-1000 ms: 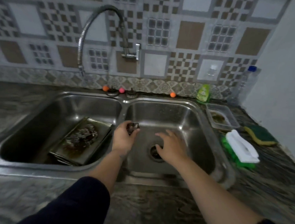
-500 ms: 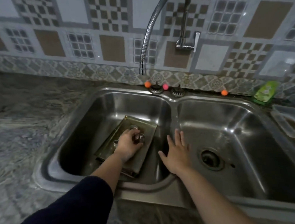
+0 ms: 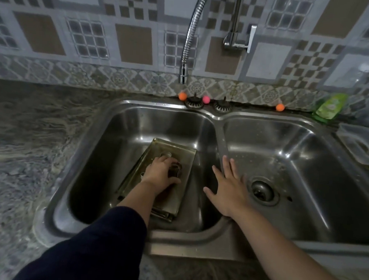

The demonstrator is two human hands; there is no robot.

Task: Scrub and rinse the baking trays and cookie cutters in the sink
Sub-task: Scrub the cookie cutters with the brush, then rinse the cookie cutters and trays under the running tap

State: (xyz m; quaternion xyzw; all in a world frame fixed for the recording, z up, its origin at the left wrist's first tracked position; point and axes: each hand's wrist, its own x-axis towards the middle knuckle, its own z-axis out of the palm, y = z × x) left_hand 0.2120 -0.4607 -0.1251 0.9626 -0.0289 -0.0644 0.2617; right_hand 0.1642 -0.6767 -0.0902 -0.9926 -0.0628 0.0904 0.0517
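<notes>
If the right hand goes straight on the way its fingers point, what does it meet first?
Probably the steel divider between the two basins: the right hand points along it toward the back wall. Depth is unclear.

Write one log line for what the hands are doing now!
left hand: holds cookie cutter over baking tray | right hand: open, over sink divider | tap: off

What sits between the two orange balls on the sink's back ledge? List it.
In the head view, between the orange balls: a strainer plug, a pink ball, another strainer plug.
</notes>
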